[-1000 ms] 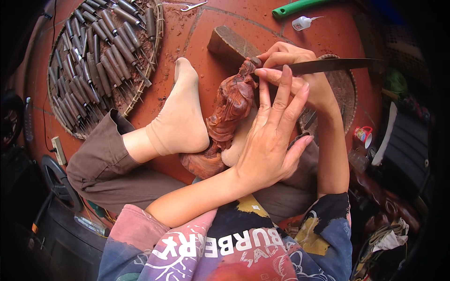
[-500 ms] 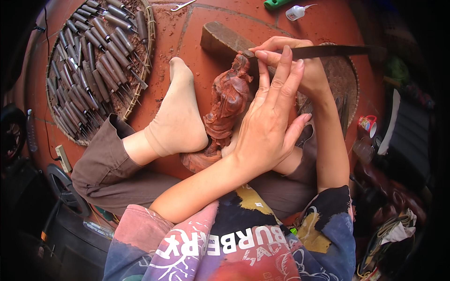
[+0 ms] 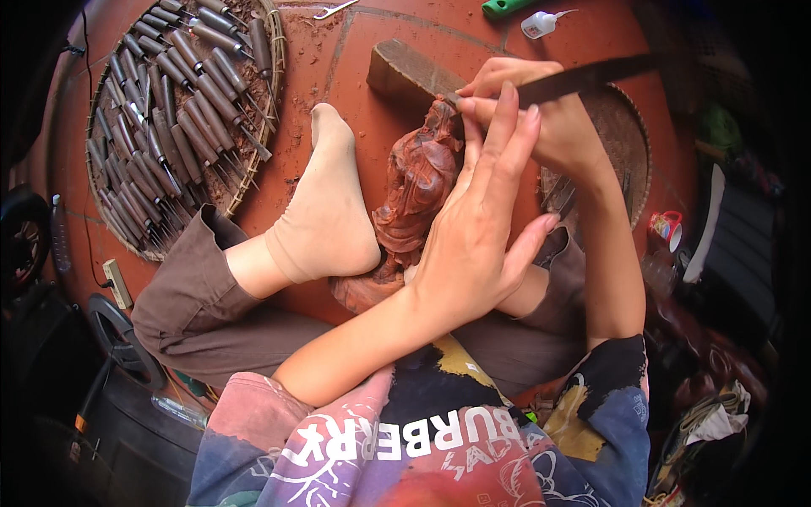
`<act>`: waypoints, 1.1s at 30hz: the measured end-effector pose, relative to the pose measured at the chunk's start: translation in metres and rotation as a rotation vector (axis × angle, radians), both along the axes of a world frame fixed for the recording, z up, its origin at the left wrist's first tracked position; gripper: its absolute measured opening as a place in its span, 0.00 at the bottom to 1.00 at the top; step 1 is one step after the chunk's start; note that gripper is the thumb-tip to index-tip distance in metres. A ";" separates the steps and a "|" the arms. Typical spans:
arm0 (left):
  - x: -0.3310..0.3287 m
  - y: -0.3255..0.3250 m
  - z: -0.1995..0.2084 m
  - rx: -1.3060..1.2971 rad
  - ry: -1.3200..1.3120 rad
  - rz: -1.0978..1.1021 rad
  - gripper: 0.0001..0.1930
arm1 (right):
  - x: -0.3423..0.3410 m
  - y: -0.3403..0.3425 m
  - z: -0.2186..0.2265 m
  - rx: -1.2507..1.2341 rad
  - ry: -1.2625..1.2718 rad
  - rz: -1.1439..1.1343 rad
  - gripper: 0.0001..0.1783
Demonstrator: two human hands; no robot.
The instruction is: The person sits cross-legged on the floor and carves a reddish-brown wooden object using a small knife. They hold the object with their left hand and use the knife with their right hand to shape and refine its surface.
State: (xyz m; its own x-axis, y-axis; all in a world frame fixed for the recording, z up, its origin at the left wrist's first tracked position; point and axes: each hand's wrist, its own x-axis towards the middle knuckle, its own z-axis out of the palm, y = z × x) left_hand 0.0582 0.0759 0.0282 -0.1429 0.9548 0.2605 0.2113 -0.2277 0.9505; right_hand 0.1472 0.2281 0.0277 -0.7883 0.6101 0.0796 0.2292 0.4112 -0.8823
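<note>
A reddish-brown carved wooden figure (image 3: 418, 173) stands between my feet, its base partly hidden by my left foot in a beige sock (image 3: 325, 203). My right hand (image 3: 536, 110) pinches a long, dark, flat-bladed tool (image 3: 604, 78). One end of the tool is at the figure's head, while the other reaches out to the right. Beside the figure's right side, my left hand (image 3: 473, 215) has its fingers stretched and apart, the fingertips close to my right hand. Whether those fingertips touch the tool or the figure is hard to see.
A round woven tray (image 3: 272, 110) at the far left holds many wooden-handled carving tools (image 3: 182, 148). Behind the figure lies a wooden block (image 3: 405, 72). Another woven tray (image 3: 638, 160) is at the right, near a red-and-white cup (image 3: 666, 226). A small white bottle (image 3: 539, 24) lies at the back.
The tool's outer end has swung up, so it now slants more. My hands have shifted slightly with it. The whole view has moved a little to the right.
</note>
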 end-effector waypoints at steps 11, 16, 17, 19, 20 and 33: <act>-0.004 0.011 0.004 0.027 -0.043 0.028 0.48 | -0.011 0.007 0.015 -0.111 -0.123 -0.083 0.11; -0.005 -0.006 0.014 -0.052 -0.015 0.007 0.48 | -0.008 -0.002 0.008 0.081 -0.070 0.003 0.11; -0.007 -0.001 0.008 -0.007 -0.050 -0.010 0.48 | -0.008 0.000 0.009 0.060 -0.069 0.009 0.11; -0.006 0.009 0.006 0.001 -0.025 0.007 0.48 | -0.005 0.006 0.003 -0.037 -0.060 -0.022 0.10; -0.004 0.012 0.008 0.010 -0.012 0.015 0.47 | -0.001 0.004 0.001 -0.068 -0.064 -0.050 0.10; 0.004 -0.007 0.012 -0.060 0.205 -0.025 0.46 | 0.009 -0.008 -0.022 0.261 0.174 -0.008 0.09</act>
